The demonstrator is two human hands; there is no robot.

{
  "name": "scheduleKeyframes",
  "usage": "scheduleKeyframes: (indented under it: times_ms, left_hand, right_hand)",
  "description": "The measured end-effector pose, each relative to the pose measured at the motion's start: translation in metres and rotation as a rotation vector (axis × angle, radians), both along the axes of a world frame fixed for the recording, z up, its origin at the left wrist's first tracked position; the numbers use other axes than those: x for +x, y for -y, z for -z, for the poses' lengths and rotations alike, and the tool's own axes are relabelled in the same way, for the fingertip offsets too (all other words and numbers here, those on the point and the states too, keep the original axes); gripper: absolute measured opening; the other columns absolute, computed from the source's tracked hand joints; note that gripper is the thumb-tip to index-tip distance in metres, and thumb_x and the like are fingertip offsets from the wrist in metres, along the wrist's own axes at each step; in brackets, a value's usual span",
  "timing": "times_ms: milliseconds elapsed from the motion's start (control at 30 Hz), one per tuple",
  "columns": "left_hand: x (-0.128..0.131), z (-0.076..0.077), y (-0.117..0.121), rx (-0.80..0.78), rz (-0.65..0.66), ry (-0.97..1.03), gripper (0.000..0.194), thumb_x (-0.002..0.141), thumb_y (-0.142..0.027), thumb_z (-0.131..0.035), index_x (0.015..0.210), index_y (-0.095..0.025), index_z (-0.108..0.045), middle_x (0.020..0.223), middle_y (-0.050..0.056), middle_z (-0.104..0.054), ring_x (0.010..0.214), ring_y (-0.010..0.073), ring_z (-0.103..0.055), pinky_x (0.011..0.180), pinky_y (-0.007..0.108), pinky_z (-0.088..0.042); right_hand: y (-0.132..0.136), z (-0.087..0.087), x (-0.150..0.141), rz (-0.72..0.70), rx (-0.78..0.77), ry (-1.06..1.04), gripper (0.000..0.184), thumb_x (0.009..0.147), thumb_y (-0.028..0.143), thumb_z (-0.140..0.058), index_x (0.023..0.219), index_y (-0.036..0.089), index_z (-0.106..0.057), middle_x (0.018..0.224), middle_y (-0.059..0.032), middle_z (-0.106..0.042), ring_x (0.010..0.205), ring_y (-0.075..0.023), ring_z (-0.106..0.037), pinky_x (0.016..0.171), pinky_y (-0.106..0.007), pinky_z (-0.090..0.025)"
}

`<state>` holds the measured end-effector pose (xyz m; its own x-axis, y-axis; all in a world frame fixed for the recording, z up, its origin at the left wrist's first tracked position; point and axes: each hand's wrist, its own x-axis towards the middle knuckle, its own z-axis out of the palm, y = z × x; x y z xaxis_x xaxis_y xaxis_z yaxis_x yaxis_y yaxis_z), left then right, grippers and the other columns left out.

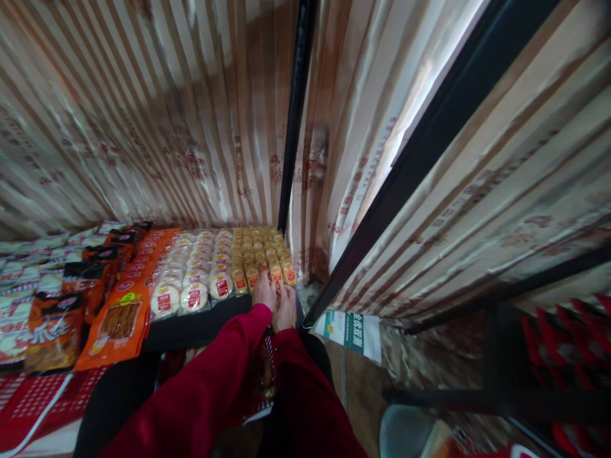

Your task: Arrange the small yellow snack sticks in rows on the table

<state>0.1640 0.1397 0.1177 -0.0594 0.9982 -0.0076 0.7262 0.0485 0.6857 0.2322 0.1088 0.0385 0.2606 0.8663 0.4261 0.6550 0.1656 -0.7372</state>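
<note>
At the front edge of the shelf, my left hand (265, 291) and my right hand (285, 308) are close together, their fingers bent and closed on a small yellow snack packet (275, 273) with an orange-red label. The fingertips partly hide it. More yellow packets (252, 242) stand in tight rows behind and left of my hands. Beside them are clear-wrapped white round crackers (194, 296) with red labels, in rows. Both forearms wear red sleeves.
Orange snack bags (119, 318) and black-and-orange bags (55, 327) fill the shelf's left. A red basket (90, 388) stands below. Black posts (292, 121) hold printed plastic sheeting (143, 114). Red packages (568, 337) sit at right, above a pale bucket (403, 429).
</note>
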Motion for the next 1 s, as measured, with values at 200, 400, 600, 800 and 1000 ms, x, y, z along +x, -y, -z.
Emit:
scheduleKeyframes:
  times_ms: [200,400,600,800,1000]
  left_hand:
    - [0.0,0.003,-0.005,-0.007,-0.006,-0.005,0.02,0.081,-0.016,-0.047,0.101,-0.015,-0.051,0.083,0.006,-0.063,0.082,0.0145,-0.059,0.074,0.024,-0.042]
    - [0.002,0.005,-0.006,0.005,0.001,-0.021,0.012,0.082,-0.017,-0.047,0.094,-0.017,-0.05,0.08,0.005,-0.062,0.076,0.0139,-0.058,0.068,0.024,-0.041]
    - [0.002,0.006,-0.005,0.003,-0.021,0.003,0.013,0.082,-0.016,-0.047,0.094,-0.017,-0.052,0.083,0.005,-0.062,0.077,0.013,-0.058,0.069,0.023,-0.041]
    - [0.0,0.01,0.0,0.048,-0.031,0.067,0.025,0.08,-0.014,-0.047,0.104,-0.014,-0.052,0.086,0.007,-0.063,0.077,0.0145,-0.058,0.07,0.024,-0.041]
    - [-0.005,0.005,0.019,0.066,-0.004,0.042,0.022,0.083,-0.018,-0.043,0.1,-0.015,-0.055,0.093,0.008,-0.063,0.084,0.0153,-0.058,0.075,0.024,-0.042]
  right_hand:
    - [-0.001,-0.001,0.0,0.021,-0.06,0.053,0.046,0.083,0.021,-0.043,0.129,0.017,-0.046,0.107,-0.0125,-0.051,0.087,-0.0184,-0.058,0.073,-0.031,-0.051]
    - [-0.003,0.004,0.003,0.023,-0.062,0.098,0.049,0.082,0.022,-0.044,0.131,0.017,-0.044,0.104,-0.012,-0.051,0.086,-0.019,-0.056,0.072,-0.031,-0.051]
    - [0.0,0.002,0.0,0.051,-0.087,0.081,0.05,0.081,0.02,-0.045,0.132,0.023,-0.043,0.105,-0.0094,-0.049,0.087,-0.0174,-0.055,0.072,-0.028,-0.05]
    - [0.0,0.0,0.001,0.014,-0.101,0.003,0.05,0.082,0.018,-0.04,0.132,0.017,-0.042,0.106,-0.0117,-0.048,0.084,-0.0166,-0.056,0.074,-0.029,-0.05]
    - [0.011,-0.004,0.0,-0.026,-0.045,-0.014,0.046,0.081,0.016,-0.039,0.126,0.013,-0.047,0.106,-0.0125,-0.046,0.087,-0.0155,-0.056,0.081,-0.03,-0.048]
